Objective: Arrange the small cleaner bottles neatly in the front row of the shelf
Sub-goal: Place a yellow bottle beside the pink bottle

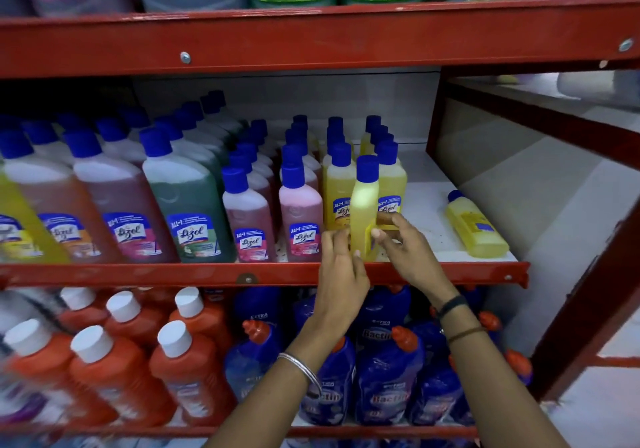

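A small yellow cleaner bottle (364, 205) with a blue cap stands upright at the front of the middle shelf (263, 273), turned edge-on. My left hand (341, 267) touches its lower left side and my right hand (403, 243) grips its lower right side. Just behind it stand two rows of small yellow bottles (337, 188). To their left are small pink bottles (300, 212). Another small yellow bottle (476, 224) lies on its side at the shelf's right end, apart from my hands.
Larger bottles in green (187, 205), pink and yellow fill the shelf's left part. Bare white shelf lies between the standing yellow rows and the fallen bottle. Orange bottles (180, 371) and blue bottles (388, 378) sit below. A red upright (588, 292) bounds the right.
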Tool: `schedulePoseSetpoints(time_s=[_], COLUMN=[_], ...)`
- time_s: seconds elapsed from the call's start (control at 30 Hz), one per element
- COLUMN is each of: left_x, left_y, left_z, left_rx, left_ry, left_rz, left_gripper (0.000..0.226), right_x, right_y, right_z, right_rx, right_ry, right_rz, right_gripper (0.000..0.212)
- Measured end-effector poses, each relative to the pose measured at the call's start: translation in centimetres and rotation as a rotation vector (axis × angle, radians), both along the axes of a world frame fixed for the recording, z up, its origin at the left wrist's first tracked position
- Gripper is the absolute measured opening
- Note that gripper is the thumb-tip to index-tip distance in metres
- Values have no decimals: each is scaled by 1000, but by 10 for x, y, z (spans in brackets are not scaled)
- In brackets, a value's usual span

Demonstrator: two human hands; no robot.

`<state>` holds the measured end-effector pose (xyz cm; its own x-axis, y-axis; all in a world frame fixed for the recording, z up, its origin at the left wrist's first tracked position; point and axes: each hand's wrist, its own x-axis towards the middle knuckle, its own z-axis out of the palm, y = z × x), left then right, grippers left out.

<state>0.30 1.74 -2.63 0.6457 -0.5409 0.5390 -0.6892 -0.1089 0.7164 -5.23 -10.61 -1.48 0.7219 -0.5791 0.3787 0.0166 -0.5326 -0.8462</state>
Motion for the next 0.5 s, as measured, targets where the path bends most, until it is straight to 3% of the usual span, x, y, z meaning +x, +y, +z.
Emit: schedulePoseSetpoints(time_s=[0.13,0.2,0.37,0.5], left_x=[-1,-1,-3,-5], left_y=[5,5,-3,-4], left_z=[-3,-3,1,1], left_rx=[-23,-7,135,152], left_ry=[-10,-18,95,115], left_rz=[-19,9,4,25], left_gripper=[49,55,75,76], right_x=[3,5,12,12], right_y=[4,6,11,3], right_z=[5,7,10,11], right_rx=[-94,-31,27,36], right_ry=[79,70,59,46], right_rz=[31,54,172,174], right_gripper=[51,54,39,32])
